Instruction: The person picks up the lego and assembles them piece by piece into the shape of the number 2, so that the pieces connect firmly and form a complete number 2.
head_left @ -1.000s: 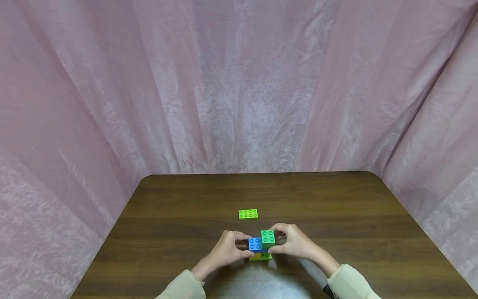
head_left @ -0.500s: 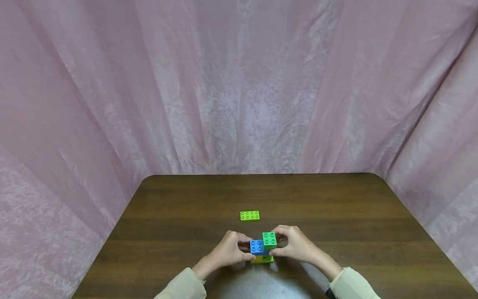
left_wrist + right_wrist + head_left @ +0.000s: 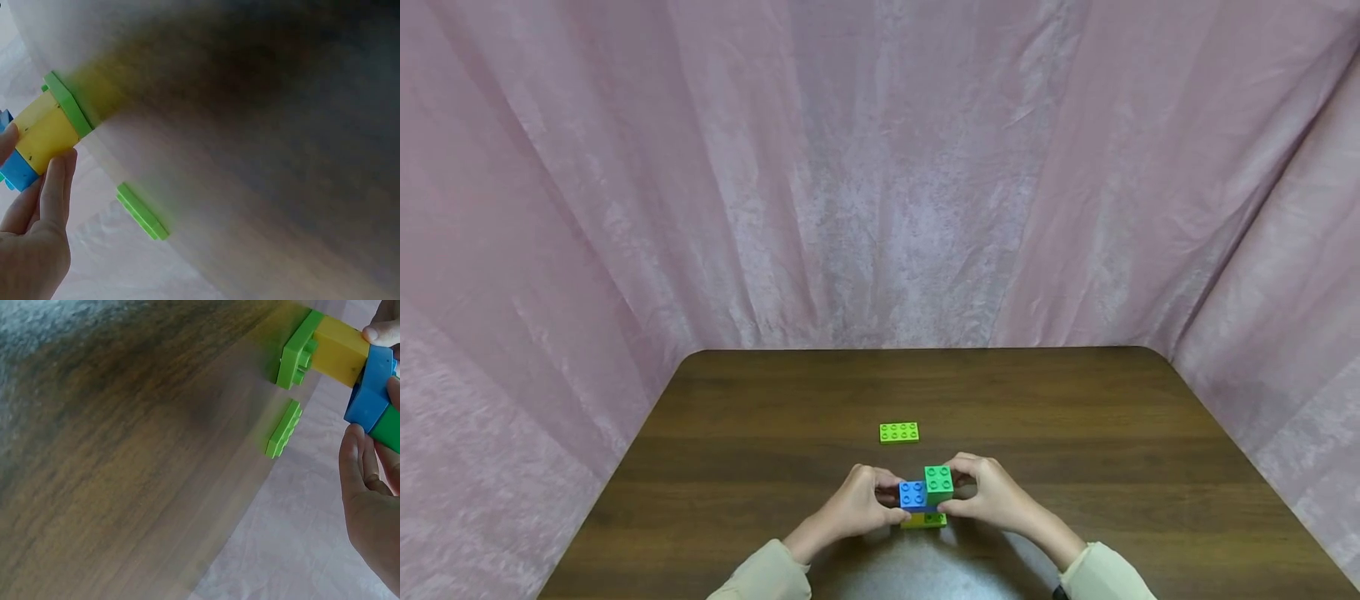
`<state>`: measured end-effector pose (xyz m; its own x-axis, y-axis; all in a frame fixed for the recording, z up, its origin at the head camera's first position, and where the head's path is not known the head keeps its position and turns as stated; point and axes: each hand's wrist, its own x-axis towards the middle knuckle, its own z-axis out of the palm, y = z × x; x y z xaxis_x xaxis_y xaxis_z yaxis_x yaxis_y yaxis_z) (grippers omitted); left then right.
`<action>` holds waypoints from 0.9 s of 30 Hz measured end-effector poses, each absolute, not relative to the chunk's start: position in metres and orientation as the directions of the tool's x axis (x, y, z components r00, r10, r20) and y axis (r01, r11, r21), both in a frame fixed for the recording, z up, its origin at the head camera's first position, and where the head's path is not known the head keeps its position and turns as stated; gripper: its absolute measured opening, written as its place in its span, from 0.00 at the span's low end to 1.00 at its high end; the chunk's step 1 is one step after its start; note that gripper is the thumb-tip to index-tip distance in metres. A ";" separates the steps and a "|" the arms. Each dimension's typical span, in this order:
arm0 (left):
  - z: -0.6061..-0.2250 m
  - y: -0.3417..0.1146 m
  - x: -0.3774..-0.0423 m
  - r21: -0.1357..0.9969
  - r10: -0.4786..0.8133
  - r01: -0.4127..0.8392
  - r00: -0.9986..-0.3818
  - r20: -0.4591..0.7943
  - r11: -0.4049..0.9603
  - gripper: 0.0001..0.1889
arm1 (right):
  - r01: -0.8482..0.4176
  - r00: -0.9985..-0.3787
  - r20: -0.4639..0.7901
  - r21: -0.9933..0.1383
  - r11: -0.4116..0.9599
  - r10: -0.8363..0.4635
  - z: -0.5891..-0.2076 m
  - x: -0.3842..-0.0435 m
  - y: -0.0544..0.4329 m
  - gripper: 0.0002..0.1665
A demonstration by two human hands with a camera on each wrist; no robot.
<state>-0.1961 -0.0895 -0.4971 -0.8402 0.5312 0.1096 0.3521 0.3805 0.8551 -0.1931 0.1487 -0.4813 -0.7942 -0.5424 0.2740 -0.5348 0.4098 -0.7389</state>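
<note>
A small stack of toy building bricks stands at the table's near side. At its foot is a lime-green studded plate (image 3: 297,356), with a yellow brick (image 3: 49,130) over part of it. A longer blue brick (image 3: 912,494) lies across the yellow one and juts out to the right. On that overhanging end sits a green brick (image 3: 938,478). My left hand (image 3: 859,502) pinches the stack's left side where blue meets yellow, thumb in front and fingers behind. From the right, my right hand (image 3: 989,493) pinches the blue and green bricks between thumb and fingers.
Beyond the stack, a second lime-green studded plate (image 3: 898,432) lies flat on the brown wooden table (image 3: 760,408). Pink curtains (image 3: 895,183) hang around the table's back and sides.
Both hands keep their hold on the brick stack. Only the head view shifts slightly.
</note>
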 end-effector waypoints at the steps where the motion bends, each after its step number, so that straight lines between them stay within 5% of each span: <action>1: -0.497 -0.089 -0.196 0.855 0.527 0.353 -0.842 0.112 0.381 0.17 | -0.538 -0.794 0.278 -0.735 0.412 -0.541 -0.481 -0.193 0.149 0.18; 14: -0.499 -0.090 -0.197 0.872 0.516 0.311 -0.853 0.081 0.378 0.18 | -0.598 -0.772 0.328 -0.667 0.445 -0.545 -0.480 -0.193 0.147 0.18; 27: -0.490 -0.082 -0.186 0.622 0.478 0.470 -0.862 0.169 0.627 0.11 | -0.553 -0.811 0.294 -0.670 0.496 -0.506 -0.480 -0.195 0.147 0.17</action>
